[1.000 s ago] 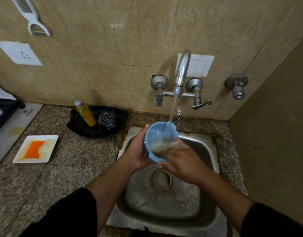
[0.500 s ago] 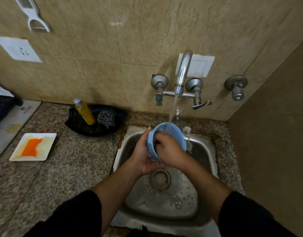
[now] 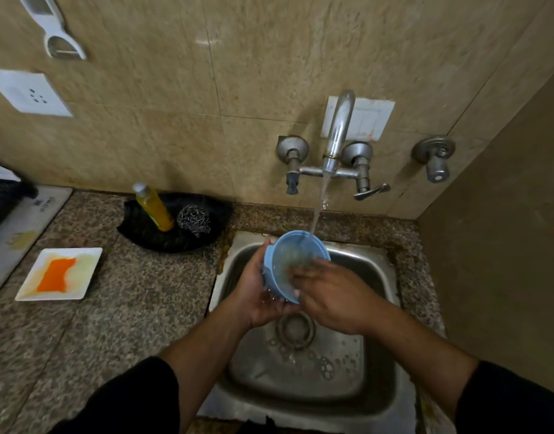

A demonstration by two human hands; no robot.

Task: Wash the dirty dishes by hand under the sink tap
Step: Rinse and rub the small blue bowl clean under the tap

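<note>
Head view: blue bowl (image 3: pixel 284 249) tilted over the sink (image 3: pixel 303 375) under the running tap (image 3: pixel 337 133), gripped at its left side by the left hand (image 3: pixel 260 297); right hand (image 3: pixel 336 297) unclenched, fingers laid inside it (tips blurred). Left on the counter (image 3: pixel 134 311): soap bottle (image 3: pixel 153 208), steel scrubber (image 3: pixel 193 219).

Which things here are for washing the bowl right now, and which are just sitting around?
In use: round blue plastic bowl; left hand gripping it; right hand, blurred, reaching inside it; curved metal tap, running; steel sink below.

Lying about: yellow plastic bottle and steel-wool scrubber in black tray; white square dish with orange patch; white peeler hanging up.
</note>
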